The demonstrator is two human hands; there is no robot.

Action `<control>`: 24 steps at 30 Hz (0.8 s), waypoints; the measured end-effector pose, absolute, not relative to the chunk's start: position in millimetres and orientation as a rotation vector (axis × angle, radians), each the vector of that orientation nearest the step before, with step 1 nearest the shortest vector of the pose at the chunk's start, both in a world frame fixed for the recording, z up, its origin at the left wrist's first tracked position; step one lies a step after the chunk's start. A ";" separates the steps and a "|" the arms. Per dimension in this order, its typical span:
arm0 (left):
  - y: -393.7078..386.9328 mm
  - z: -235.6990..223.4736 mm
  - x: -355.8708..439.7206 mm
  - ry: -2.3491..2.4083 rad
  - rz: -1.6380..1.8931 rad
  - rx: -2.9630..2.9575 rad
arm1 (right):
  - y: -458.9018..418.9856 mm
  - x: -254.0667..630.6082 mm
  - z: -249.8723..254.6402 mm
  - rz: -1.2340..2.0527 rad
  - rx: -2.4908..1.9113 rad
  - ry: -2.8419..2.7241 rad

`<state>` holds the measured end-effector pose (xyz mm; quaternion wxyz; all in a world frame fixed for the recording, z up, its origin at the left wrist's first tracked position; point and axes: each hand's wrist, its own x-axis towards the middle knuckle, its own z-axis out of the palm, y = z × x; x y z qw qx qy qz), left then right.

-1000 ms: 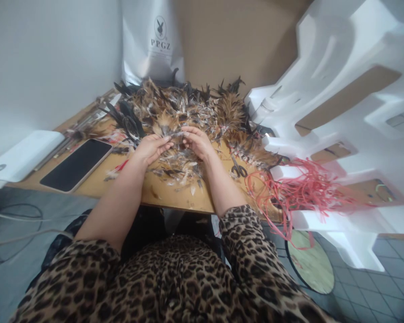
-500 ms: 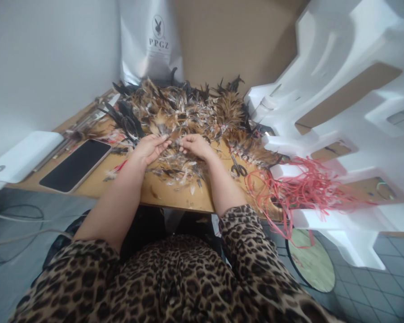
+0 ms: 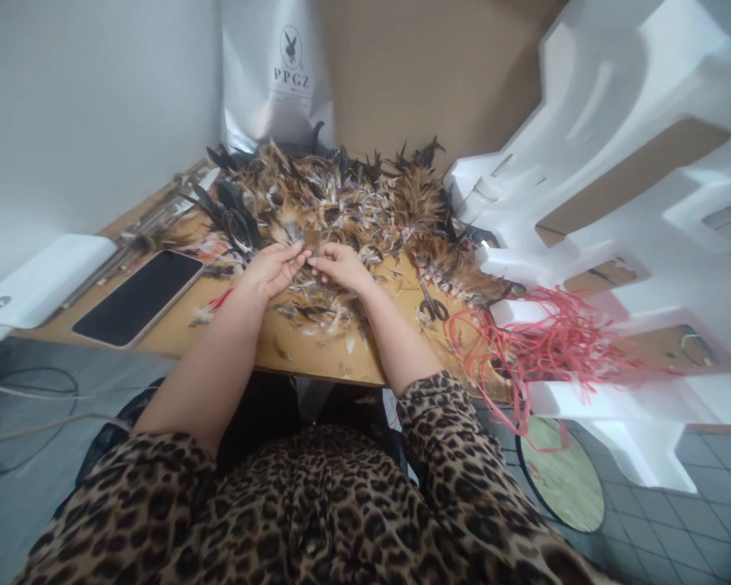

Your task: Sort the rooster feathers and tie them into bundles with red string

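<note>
A big heap of brown, black and white feathers (image 3: 335, 199) covers the back of a wooden table (image 3: 317, 353). My left hand (image 3: 272, 268) and my right hand (image 3: 339, 266) meet fingertip to fingertip at the heap's near edge. Both are closed in a pinch on a small bunch of feathers (image 3: 309, 253) held between them. Loose feathers (image 3: 322, 313) lie scattered under my wrists.
A black phone (image 3: 139, 296) and a white device (image 3: 40, 280) lie at the left. Small scissors (image 3: 430, 305) and a tangle of red bands (image 3: 542, 345) sit at the right, beside large white foam packing (image 3: 615, 162). A silver bag (image 3: 277, 77) stands behind the heap.
My right hand has slid left towards my left hand, so the fingertips now touch over the small bunch. The left hand has hardly moved.
</note>
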<state>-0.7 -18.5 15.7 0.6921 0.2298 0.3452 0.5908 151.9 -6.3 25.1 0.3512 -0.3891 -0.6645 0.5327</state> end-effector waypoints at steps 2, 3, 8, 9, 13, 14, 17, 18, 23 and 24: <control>-18.2 15.3 -1.3 0.779 1.311 0.525 | -5.1 151.7 23.4 1.301 -1.016 -1.673; -17.8 14.7 -2.1 0.781 1.314 0.529 | -4.3 151.9 22.7 1.309 -1.014 -1.627; -15.3 10.5 -5.4 0.797 1.361 0.534 | 0.0 152.2 21.6 1.603 -0.977 -1.226; -15.4 10.1 -5.2 0.803 1.353 0.535 | 0.4 151.9 21.9 1.619 -0.970 -1.176; -17.8 10.2 -2.0 0.817 1.272 0.571 | -0.2 149.4 22.3 1.582 -0.947 -1.143; -18.6 10.4 -1.0 0.816 1.257 0.585 | -0.8 148.7 22.1 1.564 -0.943 -1.155; -20.9 11.1 1.2 0.827 1.236 0.627 | -2.5 146.7 21.2 1.473 -0.977 -1.214; -21.4 11.3 1.8 0.834 1.233 0.638 | -2.8 146.3 20.9 1.429 -1.003 -1.241; -21.6 10.9 3.0 0.874 1.214 0.663 | -2.1 147.4 19.3 1.209 -1.085 -1.414; -21.4 10.5 3.1 0.882 1.212 0.665 | -1.5 148.1 18.8 1.172 -1.086 -1.451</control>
